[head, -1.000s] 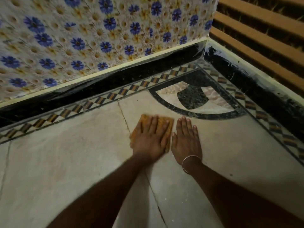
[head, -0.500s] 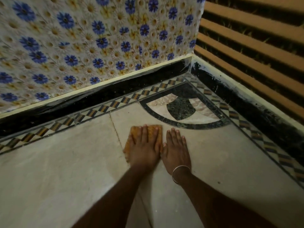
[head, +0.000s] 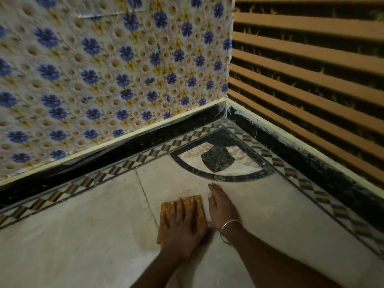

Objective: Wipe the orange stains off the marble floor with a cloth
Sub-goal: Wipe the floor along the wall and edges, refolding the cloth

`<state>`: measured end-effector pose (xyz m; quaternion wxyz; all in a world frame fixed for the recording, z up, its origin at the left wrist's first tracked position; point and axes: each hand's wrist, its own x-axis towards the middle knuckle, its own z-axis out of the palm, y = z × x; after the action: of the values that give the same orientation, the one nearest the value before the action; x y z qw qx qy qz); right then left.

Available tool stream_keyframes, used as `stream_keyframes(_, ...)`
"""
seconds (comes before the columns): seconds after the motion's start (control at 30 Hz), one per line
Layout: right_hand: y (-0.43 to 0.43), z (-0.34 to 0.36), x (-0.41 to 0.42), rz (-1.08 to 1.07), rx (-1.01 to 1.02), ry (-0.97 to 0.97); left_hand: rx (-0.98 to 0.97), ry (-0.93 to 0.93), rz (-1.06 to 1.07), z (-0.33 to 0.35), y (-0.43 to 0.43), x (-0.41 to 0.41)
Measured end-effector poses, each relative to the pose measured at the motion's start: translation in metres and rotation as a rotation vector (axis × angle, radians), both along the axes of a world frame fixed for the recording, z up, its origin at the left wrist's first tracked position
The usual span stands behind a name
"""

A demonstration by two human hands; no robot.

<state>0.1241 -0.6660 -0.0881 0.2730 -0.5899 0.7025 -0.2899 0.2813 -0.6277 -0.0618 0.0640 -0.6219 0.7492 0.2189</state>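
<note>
A pale grey marble floor (head: 83, 235) fills the lower half of the view and runs up into a room corner at about 1 o'clock. A thin joint line (head: 145, 196) crosses the marble from 12 to 6 o'clock, passing just left of the cloth. Along both walls the floor is edged with a chequered border band (head: 133, 163) of dark, tan and pale lozenges, and behind it a glossy black skirting (head: 124, 150) topped by a cream strip. Set into the corner is a quarter-circle inlay (head: 220, 161), a dark green arc around a leaf shape in green and pinkish stone. The wall at 10 o'clock is covered in a floral pattern (head: 104, 80) of blue and white-yellow daisies; the wall at 2 o'clock shows horizontal tan slats (head: 311, 80) with dark gaps. The light is dim and warm. The orange patterned cloth (head: 197, 204) lies flat on the marble at 6 o'clock, well short of the inlay. The left hand (head: 182, 225) presses on it, palm down with fingers straight and slightly spread, gripping nothing. At 3 o'clock of the cloth, just beside it, the right hand (head: 221, 206) lies flat on bare marble, fingers straight and together, a thin metal bangle (head: 230, 229) at the wrist. A faint orange tinge (head: 143, 242) shows at 9 o'clock of the cloth, hard to judge in this light.
</note>
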Motion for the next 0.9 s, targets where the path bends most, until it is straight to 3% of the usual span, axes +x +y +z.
stream_keyframes(0.23, 0.005, 0.000, -0.031, -0.156, -0.034, 0.131, -0.204, -0.195, -0.043, 0.008, 0.019, -0.004)
stream_keyframes(0.3, 0.006, -0.002, -0.041, -0.227, -0.030, 0.178, -0.245, -0.166, -0.046, 0.017, 0.004, -0.007)
stream_keyframes(0.4, 0.007, -0.001, -0.059, -0.336, -0.031, 0.200, -0.227, 0.063, 0.099, 0.035, -0.015, -0.009)
stream_keyframes(0.5, 0.008, -0.004, -0.071, -0.338, -0.035, 0.202, -0.142, 0.579, 0.358, 0.058, -0.033, -0.023)
stream_keyframes(0.57, 0.009, -0.004, -0.076, -0.338, -0.037, 0.202, 0.000, 0.885, 0.506, 0.067, -0.048, -0.036)
stream_keyframes(0.67, 0.007, -0.005, -0.082, -0.335, -0.025, 0.269, 0.283, 1.111, 0.609, 0.054, -0.072, -0.058)
stream_keyframes(0.73, 0.005, -0.005, -0.084, -0.310, -0.023, 0.303, 0.314, 1.084, 0.644, 0.039, -0.081, -0.065)
stream_keyframes(0.77, 0.004, -0.004, -0.084, -0.300, -0.022, 0.302, 0.240, 0.993, 0.663, 0.034, -0.084, -0.063)
stream_keyframes(0.87, 0.003, -0.006, -0.085, -0.240, 0.007, 0.388, -0.272, 0.546, 0.619, 0.019, -0.083, -0.052)
stream_keyframes(0.9, 0.003, -0.008, -0.085, -0.210, 0.016, 0.431, -0.378, 0.481, 0.540, 0.017, -0.079, -0.050)
